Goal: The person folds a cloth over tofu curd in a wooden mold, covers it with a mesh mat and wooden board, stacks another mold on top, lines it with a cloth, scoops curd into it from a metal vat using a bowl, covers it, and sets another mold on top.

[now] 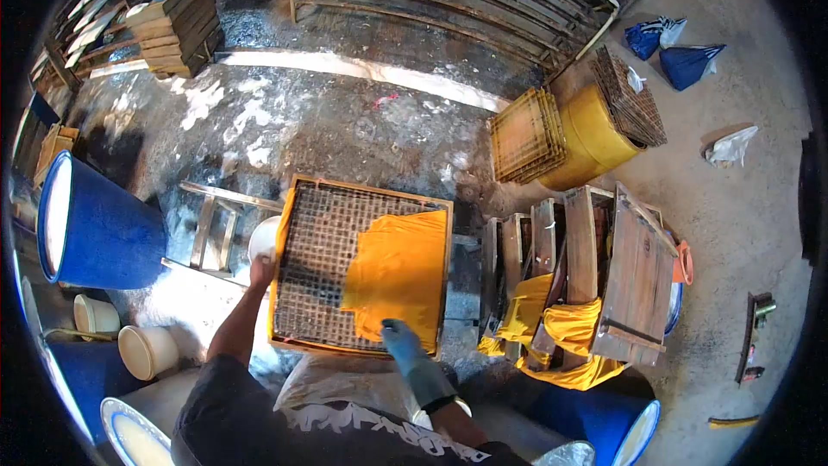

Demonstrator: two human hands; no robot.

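Note:
A square wire-mesh frame point(319, 250) with wooden edges lies in front of me. Across its right part is a yellow cloth point(401, 263) with an uneven left edge. My left hand point(262, 269) is closed around the frame's left edge, its fingers partly hidden. Just beyond that hand is a round white container point(264, 237), partly covered by the frame. My right hand point(402, 343), in a blue glove with a long grey cuff, is closed at the cloth's near edge, fingertips on the fabric. Pale plastic sheeting point(332, 384) shows below the frame.
To the right, wooden frames point(582, 246) stand upright with yellow cloth point(573, 328) draped over them. Blue drums point(108, 229) and cream buckets point(147, 352) are on the left. Mesh panels point(526, 136) lean on a yellow drum point(599, 138). Racks point(457, 4) line the back.

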